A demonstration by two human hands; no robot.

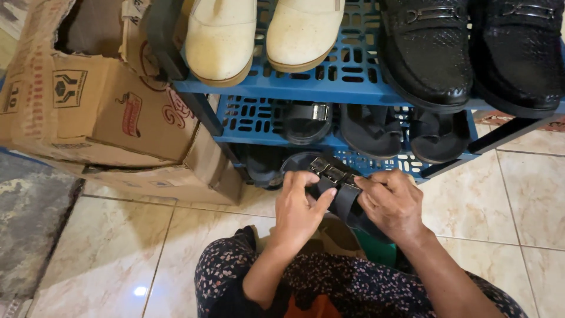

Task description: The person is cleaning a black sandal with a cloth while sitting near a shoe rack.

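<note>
Both hands hold 1 black buckled sandal [339, 189] just in front of the person's lap, low before the blue shoe rack [347, 82]. Left hand [298, 207] is curled, thumb pressed on the near strap, fingers wrapped over the sandal's left edge. Right hand [389, 203] is closed round the right side, fingertips pinching the strap beside the 2 metal buckles [328, 171]. Neither hand is open; both grip firmly.

Step in hand, as I judge it: working the straps or buckles of this sandal, mid-handling, sandal raised off the floor and tilted, toe pointing up-left toward the rack. Cannot tell if a strap is being tightened or loosened.

Just beyond the hands, bottom level: a dark sandal [263, 168] lies left of the fingers, partly hidden. Further beyond, middle shelf: 3 black sandals [372, 126] in a row. Farthest, top shelf: a cream pair [262, 32] beyond the left hand, a black loafer pair [471, 50] beyond the right. A worn cardboard box [103, 112] sits well left of the left hand, touching the rack. Tiled floor [471, 200] under everything; rug edge [32, 224] far left.

Next move, judged: needs a fine pinch on the strap end while the left hand steadies the sole; buckles are small, so grip must stay close to them.
</note>
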